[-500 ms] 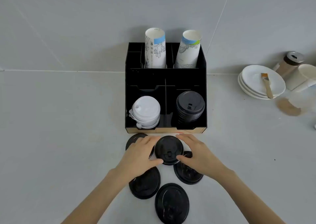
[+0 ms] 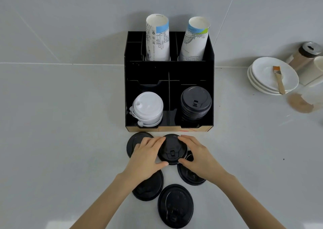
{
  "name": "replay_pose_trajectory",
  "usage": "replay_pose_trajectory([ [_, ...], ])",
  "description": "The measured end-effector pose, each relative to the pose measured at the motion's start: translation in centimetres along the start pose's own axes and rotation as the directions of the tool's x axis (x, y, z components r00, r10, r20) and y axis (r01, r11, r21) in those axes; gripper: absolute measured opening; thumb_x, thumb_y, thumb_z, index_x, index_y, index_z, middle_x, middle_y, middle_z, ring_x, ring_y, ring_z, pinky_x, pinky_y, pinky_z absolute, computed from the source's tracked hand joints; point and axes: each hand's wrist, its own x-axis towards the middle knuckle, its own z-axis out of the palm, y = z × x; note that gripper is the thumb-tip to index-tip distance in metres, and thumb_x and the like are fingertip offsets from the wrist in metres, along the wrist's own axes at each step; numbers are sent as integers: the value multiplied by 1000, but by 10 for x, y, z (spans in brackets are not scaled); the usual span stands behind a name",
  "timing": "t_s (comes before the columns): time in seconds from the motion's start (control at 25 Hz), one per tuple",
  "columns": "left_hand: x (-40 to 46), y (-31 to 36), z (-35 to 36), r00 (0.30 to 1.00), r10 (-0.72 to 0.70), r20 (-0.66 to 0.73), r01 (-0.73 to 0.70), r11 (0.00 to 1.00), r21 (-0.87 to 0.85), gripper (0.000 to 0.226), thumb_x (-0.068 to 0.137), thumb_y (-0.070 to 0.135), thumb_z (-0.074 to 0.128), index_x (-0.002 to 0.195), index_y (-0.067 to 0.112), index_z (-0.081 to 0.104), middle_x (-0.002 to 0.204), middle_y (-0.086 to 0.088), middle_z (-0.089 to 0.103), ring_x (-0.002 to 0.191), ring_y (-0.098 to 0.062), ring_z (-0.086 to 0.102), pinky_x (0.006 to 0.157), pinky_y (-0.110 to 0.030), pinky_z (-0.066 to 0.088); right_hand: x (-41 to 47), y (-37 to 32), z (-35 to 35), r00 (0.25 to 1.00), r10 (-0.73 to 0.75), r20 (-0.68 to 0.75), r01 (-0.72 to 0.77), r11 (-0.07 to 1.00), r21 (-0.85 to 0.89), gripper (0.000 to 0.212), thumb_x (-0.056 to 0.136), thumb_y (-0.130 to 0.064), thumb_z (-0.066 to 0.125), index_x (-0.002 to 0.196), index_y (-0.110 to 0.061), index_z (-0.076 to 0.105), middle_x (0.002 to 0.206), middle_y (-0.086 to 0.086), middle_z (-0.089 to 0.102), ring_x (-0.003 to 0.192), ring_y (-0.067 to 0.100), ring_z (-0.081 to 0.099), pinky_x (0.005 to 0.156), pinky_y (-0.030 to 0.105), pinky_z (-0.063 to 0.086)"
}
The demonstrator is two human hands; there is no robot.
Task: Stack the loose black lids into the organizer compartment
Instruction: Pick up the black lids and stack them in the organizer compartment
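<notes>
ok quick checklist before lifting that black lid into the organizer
1. Both hands on the lid: left hand and right hand pinch the held black lid from either side: ok.
2. Held lid free of the neighbouring loose lids: cannot tell, edges hidden.
3. Target: black lid stack sits in the organizer front right compartment: ok.
4. White lids kept separate, front left: ok.
5. Path from lid to compartment unobstructed: ok.

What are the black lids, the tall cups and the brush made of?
The black lids look like thin plastic: smooth, slightly shiny, with moulded ridges. The tall cups seem to be paper, matte white with printed drawings. The brush appears to have a pale wooden handle; its bristles are too small to tell.
</notes>
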Motion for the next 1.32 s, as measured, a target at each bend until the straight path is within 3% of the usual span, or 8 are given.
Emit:
replay_pose_trajectory([
  [0.24,-1,5,-2,999,19,-48,-22,998,-61,67,80,40,57,135,24,22,142,6,32,127,-16,27,102,-34,26,-8,-3,-5,999,5,-45,-5,1000,13,60,79,-20,63,131,-21,34,138,-5,39,123,10,39,99,13,26],
  [0.44,-8,13,-11,991,67,-115,-84,985,-148,65,79,39,59,134,24,27,142,7,33,125,-13,29,104,-32,28,-22,-11,-16,993,-25,-116,29,999,40,59,78,-18,65,130,-20,38,129,-13,41,114,-3,35,86,-12,16],
  [0.6,-14,21,-22,974,113,-199,-154,966,-207,63,79,38,60,133,25,30,141,10,33,126,-9,28,101,-21,21,-29,-21,-30,985,-67,-160,76,996,55,58,78,-19,66,129,-23,39,123,-25,36,114,-7,35,85,-11,17],
  [0.88,-7,33,-40,952,130,-275,-189,962,-199,63,80,36,60,133,26,29,145,8,30,130,-6,22,100,-13,11,-29,-31,-51,968,-87,-233,100,994,42,57,78,-21,66,129,-23,40,129,-19,36,117,-4,34,86,-12,14],
  [1.16,21,50,-64,940,148,-307,-223,948,-225,61,81,29,60,133,21,30,143,2,34,129,-12,28,100,-17,17,-13,-33,-79,942,-98,-321,113,993,29,54,79,-19,66,128,-20,43,135,-9,43,117,-1,38,88,-11,18],
  [1.32,47,54,-72,937,154,-312,-228,949,-216,59,81,28,60,132,19,32,142,1,35,129,-13,29,96,-10,14,3,-27,-91,928,-63,-367,86,995,47,54,78,-18,66,127,-20,44,137,-7,44,120,2,40,89,-9,18],
])
